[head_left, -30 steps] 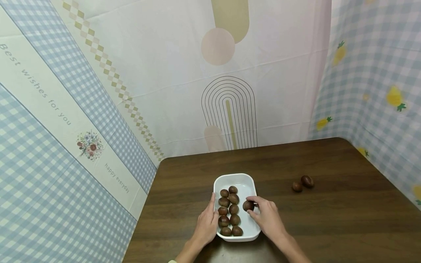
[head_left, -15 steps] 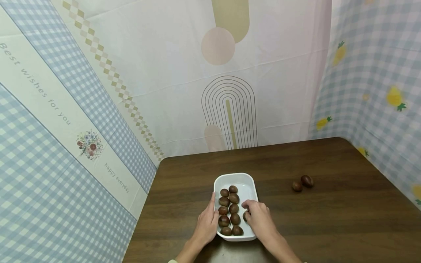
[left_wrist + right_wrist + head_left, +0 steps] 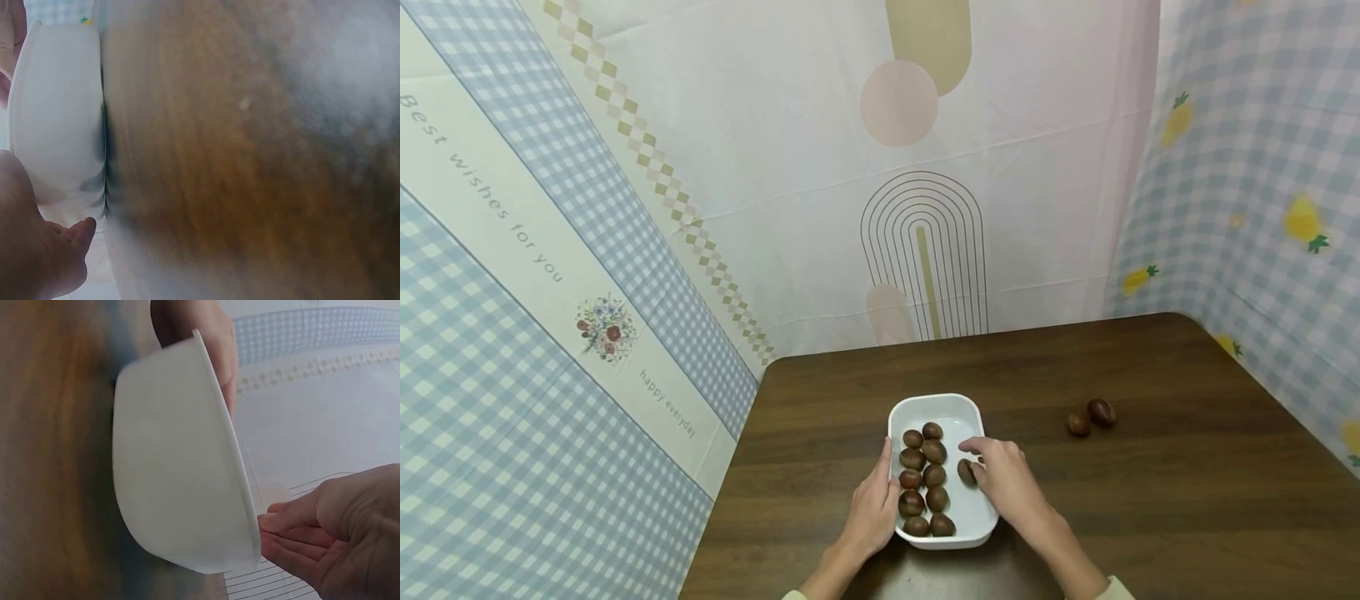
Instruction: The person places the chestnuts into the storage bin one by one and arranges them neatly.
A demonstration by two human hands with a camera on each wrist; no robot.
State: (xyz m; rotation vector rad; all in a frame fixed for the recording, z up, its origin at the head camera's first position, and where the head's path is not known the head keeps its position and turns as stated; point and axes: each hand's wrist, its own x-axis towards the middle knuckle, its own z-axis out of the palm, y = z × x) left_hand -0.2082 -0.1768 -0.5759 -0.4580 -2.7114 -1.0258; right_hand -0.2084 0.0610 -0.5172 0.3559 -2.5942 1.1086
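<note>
A white rectangular dish (image 3: 934, 406) stands on the brown table with two lengthwise rows of chestnuts (image 3: 912, 458) along its left half. My left hand (image 3: 871, 508) lies along the dish's left wall, fingers straight. In the left wrist view that hand (image 3: 40, 244) is beside the white wall (image 3: 62, 112). Inside the right half of the dish, my right hand (image 3: 1009, 483) has one chestnut (image 3: 967, 472) at its thumb and fingers, its index finger raised off it. The right wrist view shows those fingers (image 3: 294, 515) reaching over the rim; the wall hides the chestnut there.
Two loose chestnuts, a smaller one (image 3: 1078, 425) and a larger one (image 3: 1101, 412), lie together on the table (image 3: 1187, 467) to the right of the dish. Patterned cloths (image 3: 1037, 208) hang behind the table and on both sides.
The right hand dipped toward the near end of the dish with its chestnut, then came back up and right, its index finger now lifted. The left hand has stayed on the dish's side.
</note>
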